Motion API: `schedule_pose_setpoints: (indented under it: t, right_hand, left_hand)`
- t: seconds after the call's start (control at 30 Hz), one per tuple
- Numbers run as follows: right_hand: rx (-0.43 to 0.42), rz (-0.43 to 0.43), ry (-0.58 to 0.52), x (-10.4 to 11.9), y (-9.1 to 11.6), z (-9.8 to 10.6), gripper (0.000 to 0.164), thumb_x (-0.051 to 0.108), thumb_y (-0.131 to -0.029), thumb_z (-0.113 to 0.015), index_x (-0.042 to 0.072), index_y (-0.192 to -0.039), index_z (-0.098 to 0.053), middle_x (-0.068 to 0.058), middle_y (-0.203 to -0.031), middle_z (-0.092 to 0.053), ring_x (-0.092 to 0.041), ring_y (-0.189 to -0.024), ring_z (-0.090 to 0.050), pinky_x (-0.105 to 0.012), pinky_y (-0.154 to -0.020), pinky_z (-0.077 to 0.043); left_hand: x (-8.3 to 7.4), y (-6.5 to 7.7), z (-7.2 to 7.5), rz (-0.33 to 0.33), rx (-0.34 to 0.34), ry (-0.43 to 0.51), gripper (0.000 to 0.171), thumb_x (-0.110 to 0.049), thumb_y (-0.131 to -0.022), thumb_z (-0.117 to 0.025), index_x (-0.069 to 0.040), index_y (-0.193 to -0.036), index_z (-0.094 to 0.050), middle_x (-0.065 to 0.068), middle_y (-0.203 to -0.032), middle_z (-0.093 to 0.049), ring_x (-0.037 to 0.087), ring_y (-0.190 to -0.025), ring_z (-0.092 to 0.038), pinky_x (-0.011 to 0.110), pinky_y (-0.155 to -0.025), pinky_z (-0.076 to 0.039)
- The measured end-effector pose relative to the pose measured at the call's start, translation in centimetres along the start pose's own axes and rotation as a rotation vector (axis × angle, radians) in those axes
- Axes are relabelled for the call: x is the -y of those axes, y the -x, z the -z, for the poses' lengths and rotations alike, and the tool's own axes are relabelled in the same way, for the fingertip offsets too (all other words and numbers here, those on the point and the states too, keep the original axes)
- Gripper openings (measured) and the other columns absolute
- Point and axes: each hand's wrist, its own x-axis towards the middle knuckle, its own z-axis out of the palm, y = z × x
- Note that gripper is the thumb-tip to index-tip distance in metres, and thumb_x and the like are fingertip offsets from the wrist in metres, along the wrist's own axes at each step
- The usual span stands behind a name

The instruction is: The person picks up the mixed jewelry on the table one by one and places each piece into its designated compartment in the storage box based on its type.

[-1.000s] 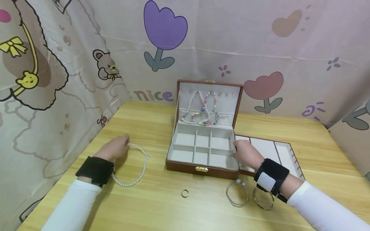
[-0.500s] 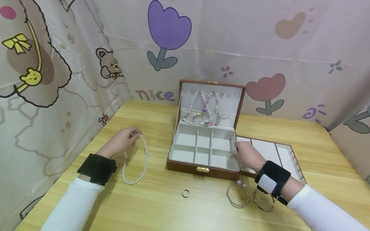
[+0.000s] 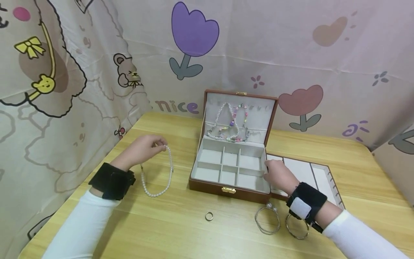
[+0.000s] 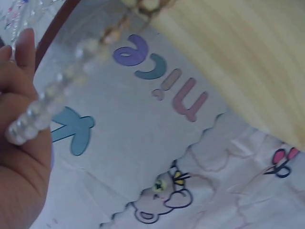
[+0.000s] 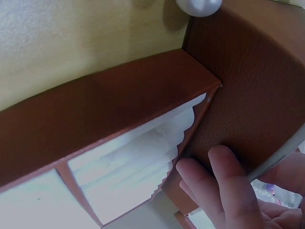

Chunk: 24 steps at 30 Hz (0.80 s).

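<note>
My left hand pinches a white pearl necklace at its upper end, left of the jewelry box. The necklace hangs in a loop; whether its bottom touches the table I cannot tell. Its beads run past the fingers in the left wrist view. With fingers outside and thumb over the rim, my right hand grips the right wall of the brown jewelry box. In the right wrist view, two fingertips press the outer wall. The box stands with its lid up and bare compartments.
Beaded necklaces hang inside the lid. A divided tray lies against the box's right side. In front are a ring, a bangle with pearl ends and another bangle. A printed curtain borders the table.
My left hand has lifted the necklace off the table and moved it up and rightward, its loop now hanging narrower. The right hand keeps its grip on the box. The head view has shifted slightly.
</note>
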Motion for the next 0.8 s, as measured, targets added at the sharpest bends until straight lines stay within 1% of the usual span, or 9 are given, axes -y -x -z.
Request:
schedule_pose_setpoints:
  t: [0.07, 0.23, 0.37, 0.57, 0.7, 0.8]
  right_hand:
    - [-0.002, -0.003, -0.005, 0.0, 0.0, -0.1, 0.023, -0.003, -0.079, -0.059, -0.01, -0.101, -0.061, -0.014, -0.078, -0.063, -0.016, -0.059, -0.05, -0.022, -0.05, -0.04]
    - [-0.007, 0.001, -0.009, -0.1, 0.0, -0.2, 0.024, -0.003, -0.079, -0.06, -0.01, -0.101, -0.061, -0.015, -0.08, -0.064, -0.016, -0.059, -0.05, -0.022, -0.049, -0.04]
    - [-0.008, 0.001, -0.006, -0.2, -0.1, -0.3, 0.024, -0.003, -0.079, -0.06, -0.01, -0.101, -0.061, -0.016, -0.082, -0.064, -0.016, -0.059, -0.051, -0.022, -0.05, -0.041]
    - [-0.008, 0.0, -0.01, -0.2, -0.1, -0.3, 0.025, -0.004, -0.079, -0.059, -0.011, -0.102, -0.06, -0.017, -0.082, -0.064, -0.016, -0.059, -0.051, -0.022, -0.049, -0.04]
    - [-0.011, 0.001, -0.014, -0.2, 0.0, -0.2, 0.024, -0.004, -0.078, -0.059, -0.011, -0.101, -0.06, -0.016, -0.081, -0.064, -0.016, -0.058, -0.05, -0.022, -0.048, -0.039]
    - [-0.014, 0.004, -0.012, -0.2, 0.0, -0.2, 0.025, -0.004, -0.078, -0.059, -0.011, -0.102, -0.06, -0.018, -0.083, -0.065, -0.016, -0.059, -0.051, -0.022, -0.049, -0.04]
  left_hand:
    - [-0.6, -0.2, 0.3, -0.017, -0.014, -0.022, 0.016, -0.015, -0.089, -0.056, -0.005, -0.098, -0.065, 0.01, -0.09, -0.067, 0.023, -0.085, -0.062, 0.04, -0.075, -0.052]
    - [-1.8, -0.6, 0.8, -0.05, -0.025, -0.044, 0.016, -0.016, -0.089, -0.056, -0.006, -0.099, -0.066, 0.008, -0.088, -0.068, 0.021, -0.084, -0.063, 0.039, -0.076, -0.053]
    - [-2.5, -0.9, 1.1, -0.068, -0.012, -0.055, 0.018, -0.015, -0.089, -0.056, -0.005, -0.1, -0.066, 0.007, -0.088, -0.069, 0.02, -0.084, -0.063, 0.038, -0.076, -0.053]
    - [-3.7, -1.5, 1.7, -0.089, -0.001, -0.067, 0.019, -0.015, -0.091, -0.054, -0.004, -0.103, -0.065, 0.009, -0.094, -0.069, 0.022, -0.088, -0.063, 0.04, -0.08, -0.053]
    - [-4.5, -1.8, 2.1, -0.125, -0.004, -0.083, 0.019, -0.013, -0.091, -0.053, -0.004, -0.101, -0.066, 0.01, -0.095, -0.069, 0.022, -0.089, -0.064, 0.041, -0.081, -0.053]
    - [-5.3, -2.1, 2.5, -0.147, -0.006, -0.095, 0.02, -0.013, -0.092, -0.052, -0.003, -0.101, -0.066, 0.01, -0.094, -0.07, 0.021, -0.088, -0.065, 0.04, -0.08, -0.053]
